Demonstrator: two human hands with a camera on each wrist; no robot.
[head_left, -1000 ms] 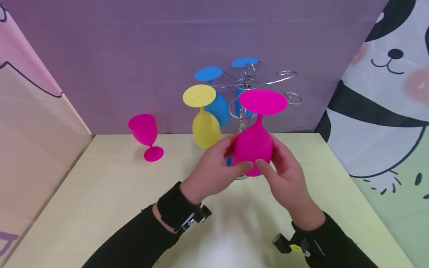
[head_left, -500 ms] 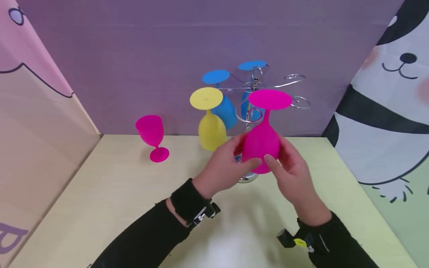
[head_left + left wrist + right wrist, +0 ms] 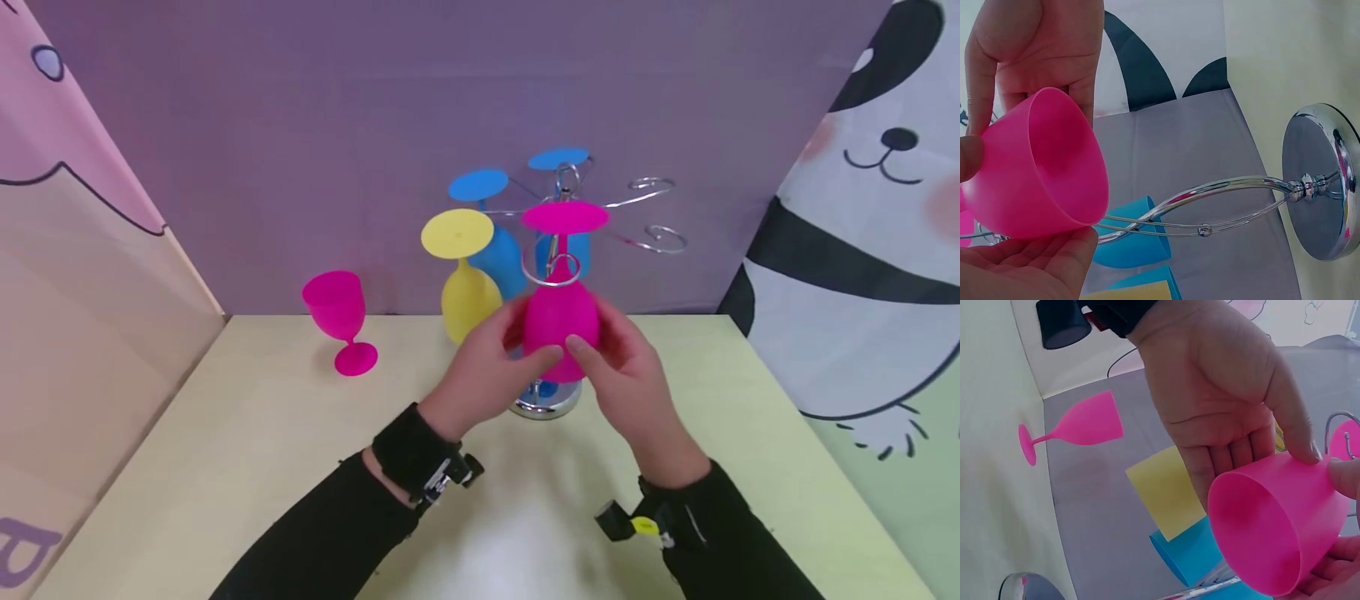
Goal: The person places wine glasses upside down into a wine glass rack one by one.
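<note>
Both hands hold a pink plastic wine glass (image 3: 558,317) upside down, its foot on top and its bowl pointing down. My left hand (image 3: 487,367) grips the bowl from the left, and my right hand (image 3: 633,387) from the right, with both thumbs on the near side. The glass's stem is at the front loop (image 3: 551,279) of a chrome wine glass rack (image 3: 546,407). In the left wrist view the bowl's open rim (image 3: 1094,212) faces the rack's round base (image 3: 1316,181). A yellow glass (image 3: 468,300) hangs inverted just left of the held one.
Two blue glasses (image 3: 498,258) hang inverted at the rack's back and left. Wire loops (image 3: 663,242) on its right side hold nothing. Another pink glass (image 3: 337,308) stands upright on the pale table (image 3: 262,467), left of the rack. A purple backdrop (image 3: 300,167) rises behind.
Both hands have moved the pink glass left and toward the rack, bringing its stem from right of the front loop to the loop. The camera view has shifted slightly.
</note>
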